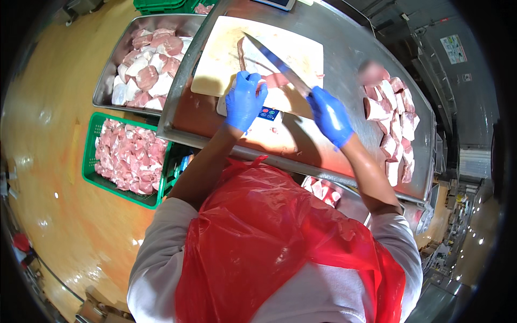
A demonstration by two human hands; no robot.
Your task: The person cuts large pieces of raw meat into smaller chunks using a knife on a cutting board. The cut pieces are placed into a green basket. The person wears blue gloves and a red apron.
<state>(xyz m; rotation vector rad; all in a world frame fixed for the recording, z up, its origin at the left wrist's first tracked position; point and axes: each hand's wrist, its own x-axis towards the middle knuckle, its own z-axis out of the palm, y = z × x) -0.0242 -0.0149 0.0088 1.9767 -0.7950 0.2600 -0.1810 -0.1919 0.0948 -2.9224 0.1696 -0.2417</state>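
Observation:
A pale cutting board (215, 59) lies on the steel table. On it rests a piece of meat (277, 81) with a whitish fatty surface and a narrow reddish edge. My left hand (245, 102), in a blue glove, is closed at the near end of this edge, fingers curled and pinching. In my right hand (329, 117), also gloved in blue, is the handle of a long knife (280, 65). Its blade slants over the meat, tip pointing far and left. The handle is mostly hidden by my fingers.
A scale (268, 113) with a blue panel shows under the board's near edge. Meat chunks (396, 118) line the steel table's (344, 64) right side. At left stand a steel tub (102, 89) of large pieces and a green basket (89, 156) of small ones. More meat (322, 189) sits below the front edge.

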